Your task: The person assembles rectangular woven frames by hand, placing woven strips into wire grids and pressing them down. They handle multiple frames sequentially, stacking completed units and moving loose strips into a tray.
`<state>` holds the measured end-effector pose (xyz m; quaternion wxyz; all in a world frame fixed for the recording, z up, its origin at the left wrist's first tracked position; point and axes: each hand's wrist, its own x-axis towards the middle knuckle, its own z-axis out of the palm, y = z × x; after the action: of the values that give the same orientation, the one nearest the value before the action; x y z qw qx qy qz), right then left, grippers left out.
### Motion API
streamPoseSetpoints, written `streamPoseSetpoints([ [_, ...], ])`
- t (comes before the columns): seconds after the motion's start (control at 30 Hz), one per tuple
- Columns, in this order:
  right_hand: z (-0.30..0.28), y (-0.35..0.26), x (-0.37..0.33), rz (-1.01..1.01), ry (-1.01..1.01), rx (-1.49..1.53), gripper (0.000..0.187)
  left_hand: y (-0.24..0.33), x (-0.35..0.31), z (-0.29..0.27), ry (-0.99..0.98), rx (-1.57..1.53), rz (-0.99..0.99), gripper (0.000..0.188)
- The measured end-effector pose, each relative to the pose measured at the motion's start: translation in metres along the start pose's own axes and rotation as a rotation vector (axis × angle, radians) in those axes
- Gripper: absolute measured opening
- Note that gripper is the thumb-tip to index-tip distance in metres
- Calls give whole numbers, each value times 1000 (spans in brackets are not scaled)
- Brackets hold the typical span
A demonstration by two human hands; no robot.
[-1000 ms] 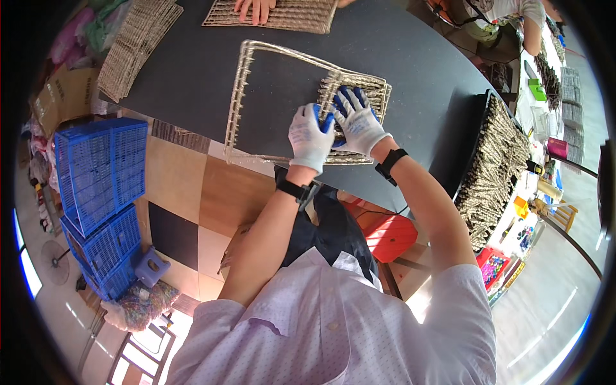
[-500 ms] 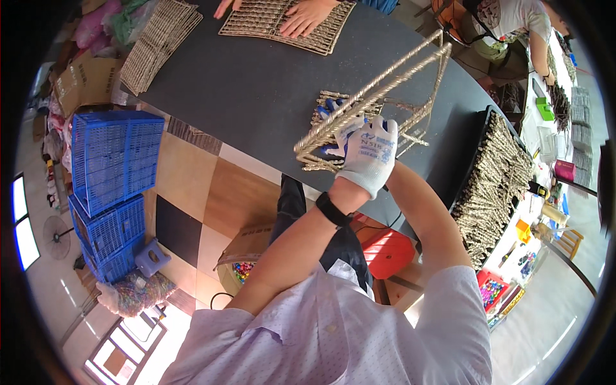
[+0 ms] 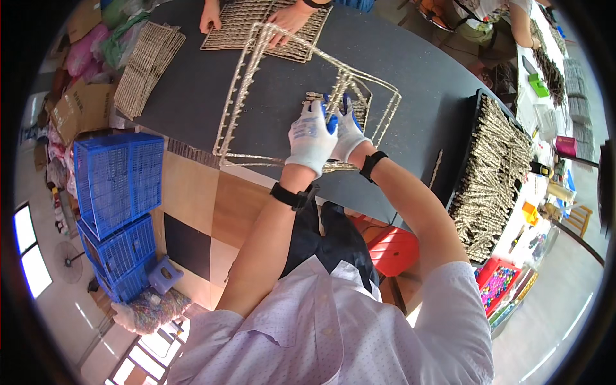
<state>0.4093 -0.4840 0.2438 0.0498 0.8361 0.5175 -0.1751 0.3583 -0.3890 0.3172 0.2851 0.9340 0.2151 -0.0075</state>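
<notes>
Both my hands wear white gloves with blue fingers and a black band on each wrist. My left hand (image 3: 311, 138) and my right hand (image 3: 350, 131) are close together, fingers closed on a beige twisted bar (image 3: 341, 86) between them. That bar joins a large open frame (image 3: 240, 90) of thin beige twisted rails, which stands tilted over the dark table around my hands. Under the hands lies a small panel of twisted strips (image 3: 361, 110), mostly hidden. The fingertips are partly covered, so their exact grip is unclear.
A black tray (image 3: 471, 125) full of twisted strips stands at the right; one loose strip (image 3: 436, 168) lies beside it. Across the table (image 3: 192, 83), another person's hands (image 3: 289, 20) rest on a woven panel (image 3: 244, 22). Stacked panels (image 3: 146, 67) lie left, above blue crates (image 3: 119, 179).
The frame has swung from the upper right to the left and now spreads around both hands. My left hand has moved left, uncovering the right, and the other person's hands have shifted.
</notes>
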Motion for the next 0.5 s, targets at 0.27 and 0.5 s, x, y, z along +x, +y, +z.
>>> streamPoseSetpoints([
  [0.27, -9, 8, 9, 62, -62, -76, 72, -29, -21, 5, 72, -196, 101, 37],
  [0.5, -2, 14, 26, 122, 116, 137, 92, 49, -54, -2, 103, -102, 545, 42],
])
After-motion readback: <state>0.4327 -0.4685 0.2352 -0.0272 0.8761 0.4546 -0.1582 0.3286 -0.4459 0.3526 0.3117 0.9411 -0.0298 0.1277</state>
